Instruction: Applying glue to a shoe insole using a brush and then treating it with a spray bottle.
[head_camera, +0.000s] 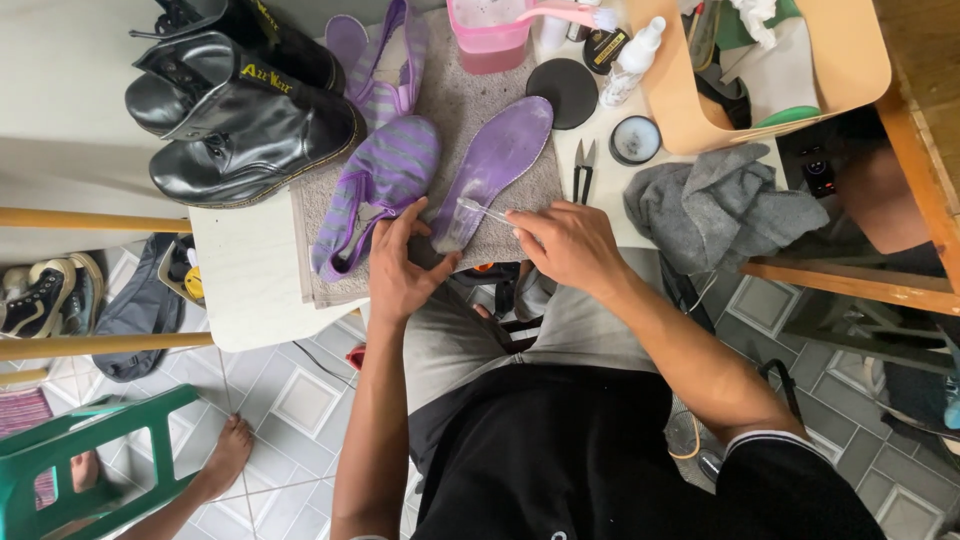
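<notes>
Insole (492, 165), purple and worn, lies sole-up on a grey towel (455, 100), its heel end pointing toward the person and resting right between the two hands. The left hand (402, 262) sits at the towel's near edge, thumb and forefinger spread loosely around the heel of the insole, touching the towel and the strap of a striped purple shoe (385, 170) just to its left. The right hand (565, 245) is beside the heel on the other side, fingers (520, 222) pinched closed on a thin clear strip (485, 210) that stretches across the heel toward the left hand.

The towel's near edge runs just short of the worktop (250, 270) edge, which ends right at the person's lap. To the left, two black boots (240, 120) crowd the far corner, well apart from the hands. To the right, small snips (584, 170) lie just beside the insole, then a round tin (635, 140), a black lid (562, 92) and a crumpled grey cloth (720, 205). A pink tub (488, 30) with a brush stands at the far edge, beside a tan tray (850, 70). Bare worktop shows to the left of the towel.
</notes>
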